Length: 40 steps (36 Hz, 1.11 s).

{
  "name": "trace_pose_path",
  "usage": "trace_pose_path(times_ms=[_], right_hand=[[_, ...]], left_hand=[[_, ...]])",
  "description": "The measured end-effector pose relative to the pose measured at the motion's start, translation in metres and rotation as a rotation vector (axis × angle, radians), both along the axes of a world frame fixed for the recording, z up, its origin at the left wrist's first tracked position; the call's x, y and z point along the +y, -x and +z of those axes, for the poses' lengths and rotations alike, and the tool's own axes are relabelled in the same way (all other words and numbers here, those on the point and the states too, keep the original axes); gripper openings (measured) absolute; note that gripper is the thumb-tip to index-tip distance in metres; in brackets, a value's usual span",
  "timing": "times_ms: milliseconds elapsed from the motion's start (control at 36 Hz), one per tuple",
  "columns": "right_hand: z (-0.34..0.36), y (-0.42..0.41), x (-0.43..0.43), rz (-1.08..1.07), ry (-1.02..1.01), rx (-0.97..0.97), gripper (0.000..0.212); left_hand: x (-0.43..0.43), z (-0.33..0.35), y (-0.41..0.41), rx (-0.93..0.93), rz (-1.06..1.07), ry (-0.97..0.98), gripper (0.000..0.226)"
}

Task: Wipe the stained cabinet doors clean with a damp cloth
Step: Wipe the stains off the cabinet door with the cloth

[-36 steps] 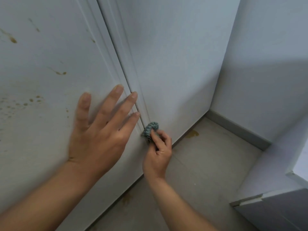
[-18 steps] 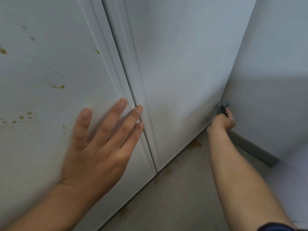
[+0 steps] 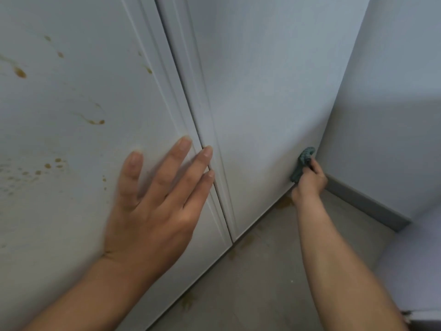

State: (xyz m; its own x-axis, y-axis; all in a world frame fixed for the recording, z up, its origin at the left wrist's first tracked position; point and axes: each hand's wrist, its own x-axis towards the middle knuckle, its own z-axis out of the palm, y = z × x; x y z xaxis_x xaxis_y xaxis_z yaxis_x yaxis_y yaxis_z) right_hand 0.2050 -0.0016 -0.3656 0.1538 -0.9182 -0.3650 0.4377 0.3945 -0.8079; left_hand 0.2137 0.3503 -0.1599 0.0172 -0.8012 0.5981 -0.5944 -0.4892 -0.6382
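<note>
Two white cabinet doors fill the view. The left door (image 3: 78, 96) carries brown splashes and drips, with a cluster of spots at mid-left. My left hand (image 3: 157, 201) lies flat on it with straight fingers, the fingertips reaching the seam between the doors. The right door (image 3: 257, 111) looks free of marks. My right hand (image 3: 310, 180) grips a bunched blue-green cloth (image 3: 301, 163) and holds it against the lower right corner of that door, close to the wall.
A white wall (image 3: 393, 115) with a grey baseboard (image 3: 365, 204) meets the cabinet at the right. The beige floor (image 3: 267, 283) shows brown stains along the foot of the doors. A piece of white furniture edges in at bottom right.
My right hand swept the cloth from the seam between the doors across to the right door's lower right corner, then edged slightly along it. My left hand stayed flat on the left door.
</note>
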Motion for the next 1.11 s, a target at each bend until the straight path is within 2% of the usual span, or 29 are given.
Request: trace_pose_path(times_ms=[139, 333, 528, 722, 917, 1111], right_hand=[[0.007, 0.003, -0.010, 0.032, -0.011, 0.042, 0.040], [0.006, 0.009, 0.051, 0.025, 0.071, 0.002, 0.041], [0.009, 0.007, 0.038, 0.016, 0.059, 0.083, 0.044], [0.007, 0.015, 0.107, 0.078, 0.166, 0.039, 0.047], [0.016, 0.017, 0.087, 0.045, 0.163, 0.034, 0.039], [0.014, 0.031, 0.157, 0.148, 0.216, 0.100, 0.042]], left_hand=[[0.000, -0.001, 0.000, -0.005, 0.011, 0.002, 0.029], [-0.002, 0.000, 0.001, 0.007, 0.006, 0.031, 0.025], [-0.002, -0.001, 0.000, -0.007, -0.014, 0.024, 0.025], [-0.003, 0.000, 0.000, -0.012, 0.002, 0.035, 0.025], [-0.002, 0.000, 0.000, -0.011, -0.006, 0.021, 0.024], [-0.004, 0.001, 0.001, -0.013, -0.007, 0.037, 0.021]])
